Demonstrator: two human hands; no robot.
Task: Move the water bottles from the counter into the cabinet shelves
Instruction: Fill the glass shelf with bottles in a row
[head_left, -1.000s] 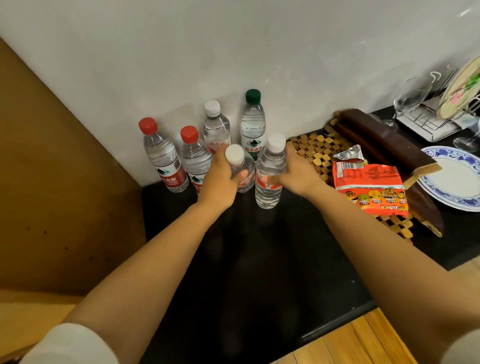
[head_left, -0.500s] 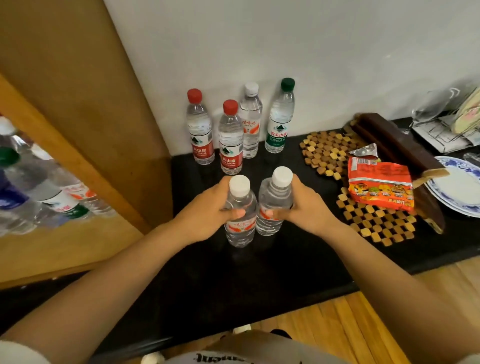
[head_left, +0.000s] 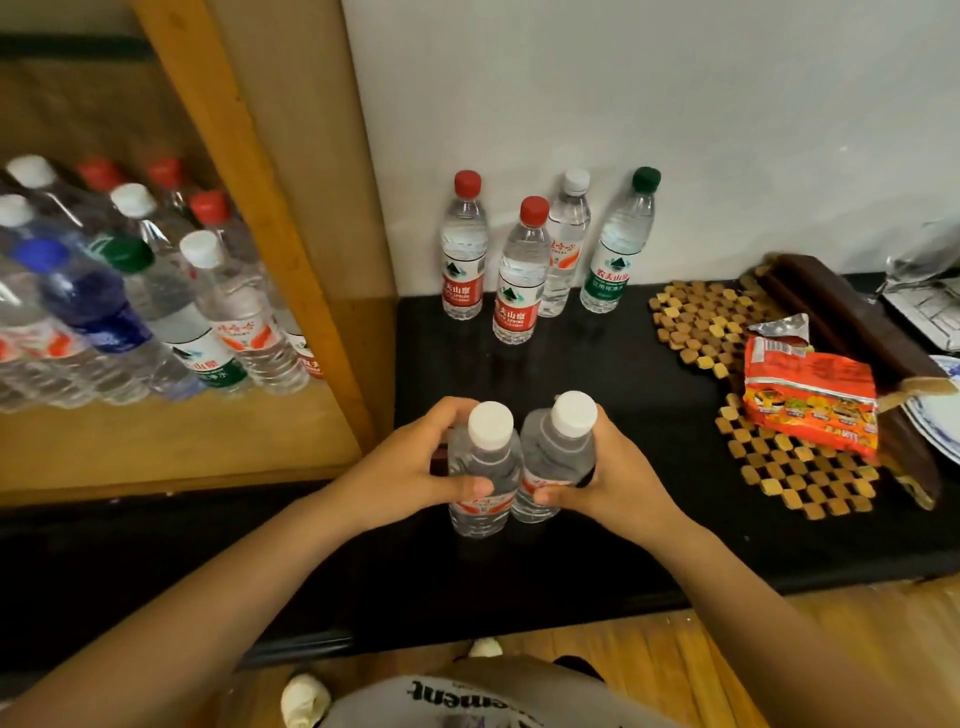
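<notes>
My left hand (head_left: 402, 467) grips a white-capped water bottle (head_left: 483, 467) and my right hand (head_left: 615, 475) grips a second white-capped bottle (head_left: 558, 452). The two bottles are side by side, upright, above the black counter (head_left: 597, 374). Against the wall stand several more bottles: a red-capped one (head_left: 464, 249), another red-capped one (head_left: 521, 275), a white-capped one (head_left: 565, 244) and a green-capped one (head_left: 618, 244). To the left, the wooden cabinet shelf (head_left: 171, 436) holds several bottles (head_left: 156, 291) with white, red, green and blue caps.
A wooden cabinet post (head_left: 291, 249) separates the shelf from the counter. On the right lie a wooden tile mat (head_left: 727, 322), an orange snack packet (head_left: 810, 395), a dark wooden board (head_left: 852, 332) and a blue-rimmed plate (head_left: 940, 431). A glass (head_left: 919, 260) stands far right.
Both hands have pulled their bottles back from the wall group toward me. The view has swung left, so more of the cabinet shelf and its bottles shows.
</notes>
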